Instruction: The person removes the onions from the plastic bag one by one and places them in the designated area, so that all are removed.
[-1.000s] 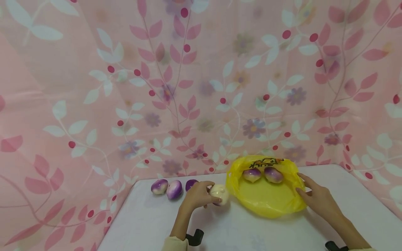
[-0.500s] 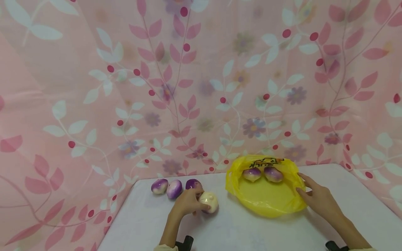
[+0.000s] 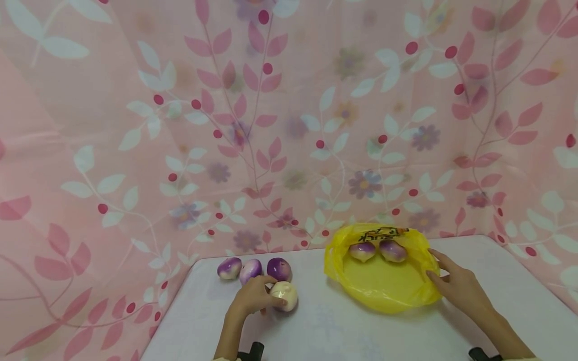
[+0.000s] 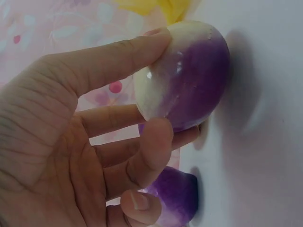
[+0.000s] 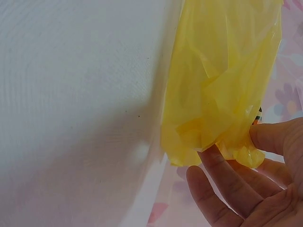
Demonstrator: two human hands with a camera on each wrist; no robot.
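Between the thumb and fingers of my left hand [image 3: 253, 297] is a purple-and-white turnip [image 3: 286, 297], its pale side up in the head view. The left wrist view shows this turnip [image 4: 196, 80] close over the white tabletop, thumb on one side. Three more turnips sit just behind that hand: a left one [image 3: 229, 268], a middle one [image 3: 250, 269] partly covered by the hand, and a right one [image 3: 279, 269]. My right hand [image 3: 462, 287] pinches the right edge of an open yellow plastic bag [image 3: 384, 297]. Inside the bag lie two turnips, one left [image 3: 363, 251], one right [image 3: 393, 250].
The white-covered table [image 3: 334, 331] carries everything. A pink floral curtain [image 3: 289, 150] hangs right behind its back edge. Black wrist mounts [image 3: 253, 352] show on both forearms. Dark print marks the bag's back rim.
My left hand has carried the turnip leftward and nearer, from beside the bag to in front of the row of turnips. The right hand and the bag have stayed in place.
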